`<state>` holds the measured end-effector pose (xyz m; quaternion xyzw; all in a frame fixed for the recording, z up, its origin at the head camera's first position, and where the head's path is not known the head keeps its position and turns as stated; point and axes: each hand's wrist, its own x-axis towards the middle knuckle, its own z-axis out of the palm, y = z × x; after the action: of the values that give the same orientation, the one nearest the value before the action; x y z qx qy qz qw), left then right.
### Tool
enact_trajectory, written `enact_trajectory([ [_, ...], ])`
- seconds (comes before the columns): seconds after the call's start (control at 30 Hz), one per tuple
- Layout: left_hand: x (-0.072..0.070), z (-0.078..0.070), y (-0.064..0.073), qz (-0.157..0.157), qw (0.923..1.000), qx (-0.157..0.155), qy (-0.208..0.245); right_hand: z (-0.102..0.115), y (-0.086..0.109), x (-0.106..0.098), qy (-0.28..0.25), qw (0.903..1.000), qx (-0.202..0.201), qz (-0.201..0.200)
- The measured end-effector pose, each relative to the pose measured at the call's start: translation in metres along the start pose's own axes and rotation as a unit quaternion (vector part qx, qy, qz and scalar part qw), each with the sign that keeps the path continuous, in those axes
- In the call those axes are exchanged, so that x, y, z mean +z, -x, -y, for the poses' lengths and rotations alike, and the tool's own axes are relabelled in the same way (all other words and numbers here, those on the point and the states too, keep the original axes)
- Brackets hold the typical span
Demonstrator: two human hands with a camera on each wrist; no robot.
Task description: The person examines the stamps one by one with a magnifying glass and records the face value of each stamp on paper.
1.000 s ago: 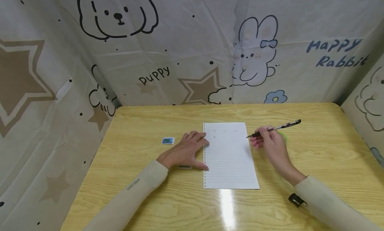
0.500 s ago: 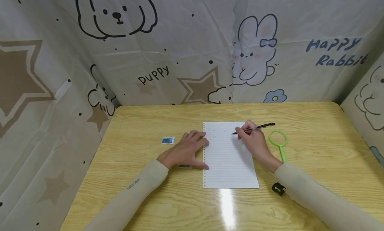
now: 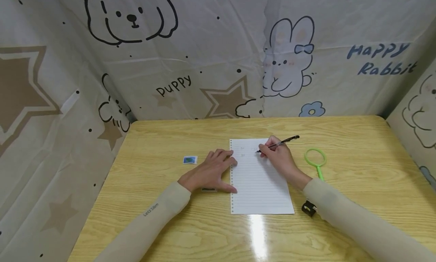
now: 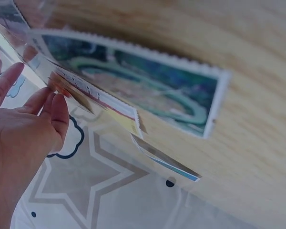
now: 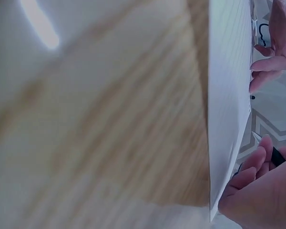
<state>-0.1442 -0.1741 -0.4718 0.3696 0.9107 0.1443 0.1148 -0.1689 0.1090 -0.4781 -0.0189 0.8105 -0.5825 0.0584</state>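
A lined sheet of paper (image 3: 260,186) with holes punched down its left edge lies on the wooden table. My left hand (image 3: 212,170) rests on that left edge, fingers and thumb spread. My right hand (image 3: 277,154) pinches a black pen (image 3: 287,140), its tip right at the upper lines beside some small faint writing. To the left of my left hand is a blue postage stamp (image 3: 190,160). Another stamp (image 3: 209,189) shows partly beneath the left wrist. In the left wrist view a large stamp (image 4: 133,78) with a green picture lies close by, with more stamps beyond it.
A green magnifying glass (image 3: 318,165) lies right of the paper, its handle partly hidden by the right sleeve. Behind the table (image 3: 357,148) hangs a printed cloth (image 3: 218,39), which also covers both sides. A small black device (image 3: 309,208) sits at the right wrist.
My right hand has moved left with the pen, from beside the paper onto its upper part, uncovering the magnifying glass. The left hand stays put.
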Motion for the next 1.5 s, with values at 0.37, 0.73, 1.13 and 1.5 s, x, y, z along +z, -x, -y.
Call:
enact_trajectory([
  [0.37,0.0001,-0.0009,-0.0006,0.007,0.9999,-0.01,0.009,-0.0026,-0.0026,0.0012,0.032,0.9994,0.011,0.011],
  [0.73,0.0006,-0.0006,0.0003,0.005,0.9999,-0.006,0.008,-0.002,-0.0029,0.0029,0.048,0.9987,0.015,0.004],
  [1.13,0.0039,0.0011,-0.0004,0.0,1.0,-0.003,0.005,-0.0014,-0.0029,0.0033,0.056,0.9981,0.024,0.001],
  [1.5,0.0036,0.0012,0.001,-0.004,1.0,-0.004,0.006,-0.0005,-0.0034,0.0046,0.063,0.9976,0.029,0.002],
])
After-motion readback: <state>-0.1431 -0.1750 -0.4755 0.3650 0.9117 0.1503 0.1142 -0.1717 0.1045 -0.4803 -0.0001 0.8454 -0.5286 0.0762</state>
